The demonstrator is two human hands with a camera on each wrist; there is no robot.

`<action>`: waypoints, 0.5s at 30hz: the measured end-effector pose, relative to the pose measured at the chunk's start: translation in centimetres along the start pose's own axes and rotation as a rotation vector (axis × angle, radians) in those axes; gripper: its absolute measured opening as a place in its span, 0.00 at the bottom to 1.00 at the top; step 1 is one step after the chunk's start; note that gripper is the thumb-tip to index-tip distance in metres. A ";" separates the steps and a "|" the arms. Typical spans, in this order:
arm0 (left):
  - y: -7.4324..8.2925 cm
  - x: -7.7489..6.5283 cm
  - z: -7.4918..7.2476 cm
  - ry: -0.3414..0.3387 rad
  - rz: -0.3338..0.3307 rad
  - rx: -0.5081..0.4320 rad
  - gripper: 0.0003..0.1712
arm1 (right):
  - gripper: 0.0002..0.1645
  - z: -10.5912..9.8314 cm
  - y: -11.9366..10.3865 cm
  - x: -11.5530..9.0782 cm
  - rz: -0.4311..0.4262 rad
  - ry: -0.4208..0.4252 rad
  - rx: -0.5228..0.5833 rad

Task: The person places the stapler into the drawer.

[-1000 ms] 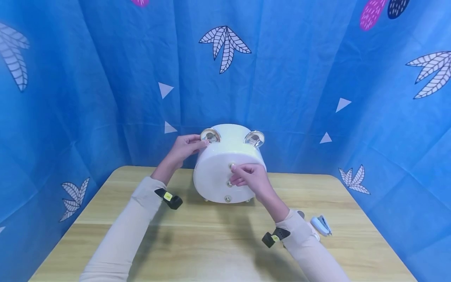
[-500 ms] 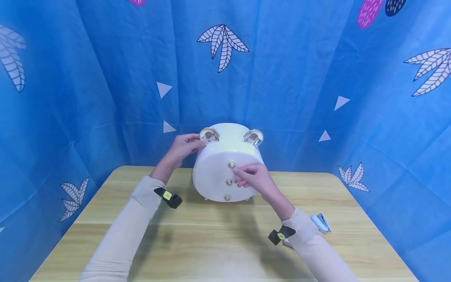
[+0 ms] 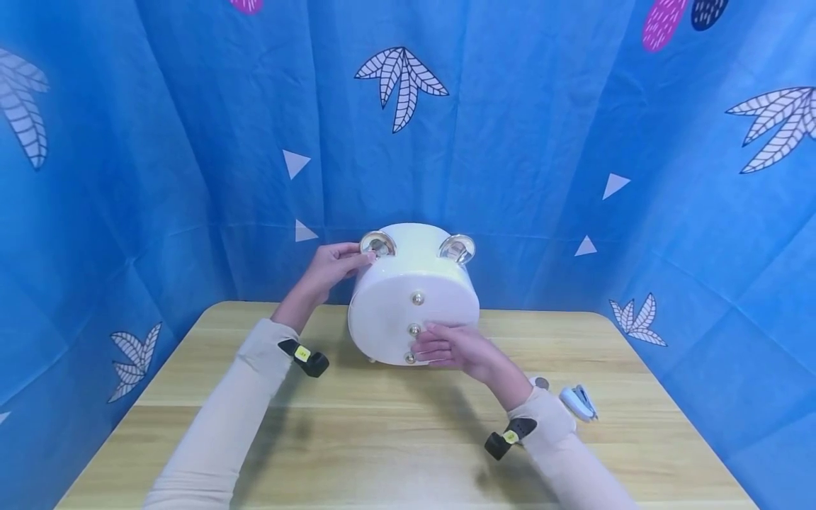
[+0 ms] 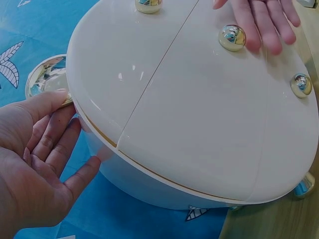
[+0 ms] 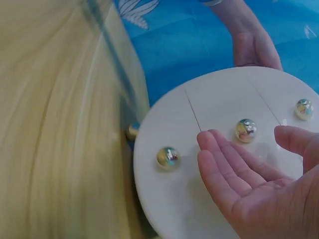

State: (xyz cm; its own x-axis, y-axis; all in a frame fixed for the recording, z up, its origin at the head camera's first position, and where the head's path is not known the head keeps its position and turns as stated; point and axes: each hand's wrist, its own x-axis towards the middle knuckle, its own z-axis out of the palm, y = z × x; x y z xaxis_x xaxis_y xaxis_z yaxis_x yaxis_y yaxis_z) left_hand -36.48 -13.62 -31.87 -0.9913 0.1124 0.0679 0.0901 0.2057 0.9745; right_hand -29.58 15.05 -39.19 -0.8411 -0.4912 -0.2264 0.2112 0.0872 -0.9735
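Note:
A white, round-faced drawer box (image 3: 382, 312) stands at the back of the table, its glossy front split by thin seams. Three round gold knobs run down that front: upper (image 3: 417, 298), middle (image 3: 414, 329) and lower (image 3: 410, 358). Two shiny gold ear-shaped pieces stick up from its top. My left hand (image 3: 331, 268) pinches the left gold ear (image 4: 46, 74), thumb in front and fingers behind. My right hand (image 3: 462, 350) is held before the middle and lower knobs, fingers extended (image 5: 227, 169), gripping nothing; whether it touches the front I cannot tell.
A small pale blue stapler-like item (image 3: 579, 404) lies on the wooden table (image 3: 382, 453) to the right. Beside it a grey round piece (image 3: 540, 383) shows, partly covered by my right sleeve. Blue patterned cloth (image 3: 523, 142) hangs behind the box.
My right hand has left the upper knob and moved down to the lower knobs, its fingers opening out. The left hand keeps its hold on the ear, and the drawers look still.

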 end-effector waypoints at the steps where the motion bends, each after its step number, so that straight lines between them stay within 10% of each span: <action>1: 0.0 0.0 0.0 -0.001 0.000 -0.001 0.27 | 0.32 0.0 0.1 0.1 0.014 -0.029 0.031; 15: 0.1 -0.1 -0.2 -0.006 0.001 -0.007 0.28 | 0.27 1.2 0.5 1.1 0.070 0.014 0.237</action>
State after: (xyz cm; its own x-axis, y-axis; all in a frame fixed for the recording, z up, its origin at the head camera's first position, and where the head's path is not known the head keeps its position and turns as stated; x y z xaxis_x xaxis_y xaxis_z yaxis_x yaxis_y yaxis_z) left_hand -36.39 -13.79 -31.75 -0.9906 0.1189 0.0677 0.0906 0.1988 0.9758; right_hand -29.83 13.49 -39.94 -0.8268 -0.4786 -0.2956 0.3789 -0.0856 -0.9215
